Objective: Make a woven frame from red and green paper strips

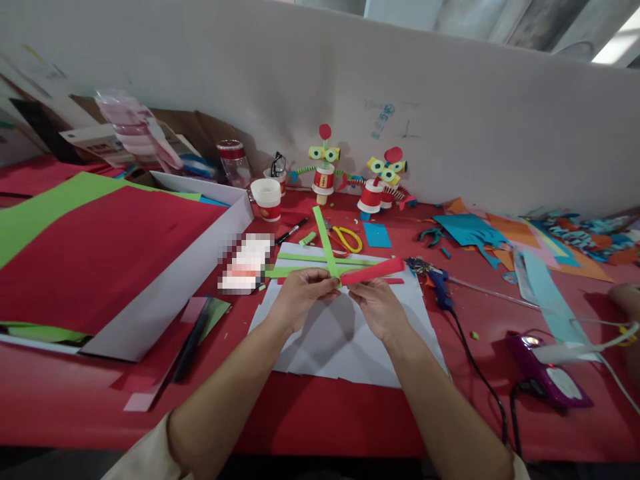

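Note:
Between my hands a green paper strip (325,243) and a red paper strip (375,272) meet at a corner. The green one points away from me, the red one off to the right. My left hand (305,297) pinches the green strip near the joint. With its fingers closed, my right hand (377,303) grips the red strip close to the same corner. Both hands are just above white paper sheets (345,353). More green strips (290,271) lie on the sheets behind my left hand. The fingertips partly hide the joint.
Scissors (350,239) lie beyond the sheets, and a glue gun (440,287) rests to the right with its cord trailing forward. A box (210,250) of coloured paper stands left. Paper-cup figures (325,177) and stacked cups (267,197) are at the back. A power strip (550,377) sits right.

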`<action>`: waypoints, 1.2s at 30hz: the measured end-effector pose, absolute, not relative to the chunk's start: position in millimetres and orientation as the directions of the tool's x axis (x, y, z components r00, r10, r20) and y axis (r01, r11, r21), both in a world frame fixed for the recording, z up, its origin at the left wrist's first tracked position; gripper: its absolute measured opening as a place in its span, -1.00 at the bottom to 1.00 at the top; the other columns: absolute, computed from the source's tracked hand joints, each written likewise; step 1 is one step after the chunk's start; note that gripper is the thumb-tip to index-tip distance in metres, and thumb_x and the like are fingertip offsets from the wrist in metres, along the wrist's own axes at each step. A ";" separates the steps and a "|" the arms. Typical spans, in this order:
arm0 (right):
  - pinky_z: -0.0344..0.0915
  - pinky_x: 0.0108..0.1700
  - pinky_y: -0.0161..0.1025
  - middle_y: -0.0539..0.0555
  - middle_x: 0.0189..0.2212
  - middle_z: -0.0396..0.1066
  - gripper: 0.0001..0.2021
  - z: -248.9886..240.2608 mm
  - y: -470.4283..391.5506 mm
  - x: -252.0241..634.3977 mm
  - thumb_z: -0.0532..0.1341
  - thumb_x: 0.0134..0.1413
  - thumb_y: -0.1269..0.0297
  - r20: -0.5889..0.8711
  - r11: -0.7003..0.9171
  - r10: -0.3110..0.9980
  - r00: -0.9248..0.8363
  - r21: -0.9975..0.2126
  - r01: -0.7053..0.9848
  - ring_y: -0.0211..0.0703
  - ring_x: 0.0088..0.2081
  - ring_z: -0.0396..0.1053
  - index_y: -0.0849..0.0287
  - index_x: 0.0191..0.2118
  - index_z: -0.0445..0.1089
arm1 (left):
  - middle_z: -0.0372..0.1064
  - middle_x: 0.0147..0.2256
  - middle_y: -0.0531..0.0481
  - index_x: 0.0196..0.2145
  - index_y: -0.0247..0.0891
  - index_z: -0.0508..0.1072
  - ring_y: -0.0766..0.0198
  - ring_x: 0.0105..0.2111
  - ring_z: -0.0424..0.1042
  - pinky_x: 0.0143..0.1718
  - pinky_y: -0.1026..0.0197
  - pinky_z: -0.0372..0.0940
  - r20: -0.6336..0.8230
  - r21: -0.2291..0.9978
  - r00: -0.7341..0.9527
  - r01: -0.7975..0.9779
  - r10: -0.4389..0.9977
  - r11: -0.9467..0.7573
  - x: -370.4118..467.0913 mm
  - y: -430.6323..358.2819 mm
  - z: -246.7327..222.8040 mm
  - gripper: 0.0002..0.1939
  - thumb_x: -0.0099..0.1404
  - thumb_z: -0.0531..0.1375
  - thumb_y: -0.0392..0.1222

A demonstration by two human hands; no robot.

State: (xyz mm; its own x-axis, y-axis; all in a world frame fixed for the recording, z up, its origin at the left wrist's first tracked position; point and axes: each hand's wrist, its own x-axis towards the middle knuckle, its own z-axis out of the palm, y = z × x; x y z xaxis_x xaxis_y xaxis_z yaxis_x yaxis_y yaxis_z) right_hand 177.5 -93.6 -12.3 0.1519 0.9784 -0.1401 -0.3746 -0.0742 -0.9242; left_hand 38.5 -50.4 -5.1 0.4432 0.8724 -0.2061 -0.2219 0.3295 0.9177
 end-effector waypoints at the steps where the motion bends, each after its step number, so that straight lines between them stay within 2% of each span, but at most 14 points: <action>1: 0.18 -0.27 -0.25 -0.05 -0.51 0.45 -0.85 -11.9 -93.5 177.6 0.39 -0.32 0.26 -0.133 -0.062 0.976 0.172 -0.928 -0.368 -0.22 -0.42 0.30 0.09 -0.49 0.49 | 0.44 -0.49 -0.02 -0.54 -0.25 0.55 0.36 -0.51 0.35 -0.40 0.27 0.27 -0.202 0.922 0.440 -0.217 0.875 0.322 38.5 -50.7 -5.2 -0.92 -0.04 0.35 -0.21; 5: 0.18 -0.24 -0.23 -0.05 -0.48 0.45 -0.87 -9.2 -93.5 178.2 0.39 -0.33 0.29 -0.098 -0.029 0.972 0.212 -0.952 -0.304 -0.21 -0.38 0.31 0.09 -0.50 0.48 | 0.43 -0.52 -0.01 -0.54 -0.28 0.55 0.38 -0.54 0.33 -0.43 0.28 0.25 -0.200 0.923 0.421 -0.224 0.885 0.315 39.0 -51.6 -5.7 -0.91 -0.05 0.36 -0.22; 12: 0.18 -0.25 -0.24 -0.04 -0.48 0.41 -0.87 -9.1 -91.8 180.0 0.38 -0.27 0.22 -0.040 -0.019 0.968 0.248 -0.996 -0.087 -0.21 -0.38 0.28 0.11 -0.49 0.49 | 0.44 -0.55 -0.03 -0.50 -0.31 0.58 0.31 -0.54 0.38 -0.42 0.24 0.32 -0.229 0.905 0.386 -0.253 0.894 0.341 42.0 -49.7 -14.2 -0.81 -0.14 0.41 -0.20; 18: 0.19 -0.21 -0.24 -0.01 -0.37 0.38 -0.90 -15.8 -91.5 185.3 0.36 -0.20 0.23 0.039 0.035 0.963 0.265 -0.999 0.022 -0.18 -0.29 0.29 0.07 -0.44 0.52 | 0.46 -0.52 -0.04 -0.46 -0.28 0.60 0.31 -0.51 0.37 -0.38 0.22 0.31 -0.130 0.940 0.446 -0.230 0.885 0.254 37.9 -50.4 -11.8 -0.87 -0.07 0.36 -0.25; 22: 0.19 -0.24 -0.24 0.00 -0.32 0.37 -0.87 -14.1 -92.3 186.4 0.36 -0.20 0.22 0.083 0.054 0.954 0.287 -0.993 0.108 -0.17 -0.29 0.29 0.08 -0.43 0.50 | 0.48 -0.50 -0.05 -0.44 -0.25 0.61 0.28 -0.47 0.38 -0.33 0.21 0.31 -0.125 0.938 0.465 -0.233 0.876 0.258 35.3 -48.7 -10.0 -0.84 -0.08 0.35 -0.30; 24: 0.21 -0.25 -0.24 -0.03 -0.37 0.37 -0.83 -11.5 -92.9 185.0 0.37 -0.23 0.24 0.067 0.048 0.951 0.303 -0.997 0.068 -0.20 -0.34 0.29 0.09 -0.42 0.44 | 0.48 -0.50 -0.05 -0.42 -0.25 0.61 0.28 -0.46 0.37 -0.32 0.21 0.31 -0.123 0.940 0.467 -0.229 0.876 0.254 34.9 -47.7 -10.2 -0.83 -0.08 0.34 -0.31; 29: 0.27 -0.22 -0.24 -0.08 -0.42 0.40 -0.67 -7.5 -94.0 179.6 0.39 -0.28 0.31 -0.003 0.045 0.963 0.269 -0.984 -0.174 -0.23 -0.34 0.35 0.07 -0.33 0.27 | 0.49 -0.44 -0.04 -0.41 -0.22 0.60 0.26 -0.41 0.39 -0.28 0.22 0.30 -0.097 0.942 0.455 -0.244 0.885 0.228 33.9 -48.6 -10.7 -0.86 -0.02 0.30 -0.29; 36: 0.26 -0.26 -0.27 -0.11 -0.49 0.38 -0.67 -7.6 -94.0 177.4 0.39 -0.28 0.32 -0.009 0.062 0.956 0.294 -0.971 -0.231 -0.28 -0.39 0.34 0.09 -0.33 0.28 | 0.51 -0.38 -0.04 -0.34 -0.24 0.58 0.21 -0.32 0.43 -0.21 0.18 0.30 -0.081 0.921 0.470 -0.303 0.879 0.246 35.3 -54.3 -5.7 -0.77 -0.05 0.33 -0.31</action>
State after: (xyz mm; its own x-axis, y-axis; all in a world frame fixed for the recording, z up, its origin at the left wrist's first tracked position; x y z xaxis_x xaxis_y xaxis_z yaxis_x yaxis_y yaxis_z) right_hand 177.4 -94.0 -7.6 0.2939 0.9558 -0.0087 -0.2312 0.0623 -0.9709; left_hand 35.3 -54.3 -5.7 0.4696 0.8792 -0.0805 -0.3032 0.2463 0.9205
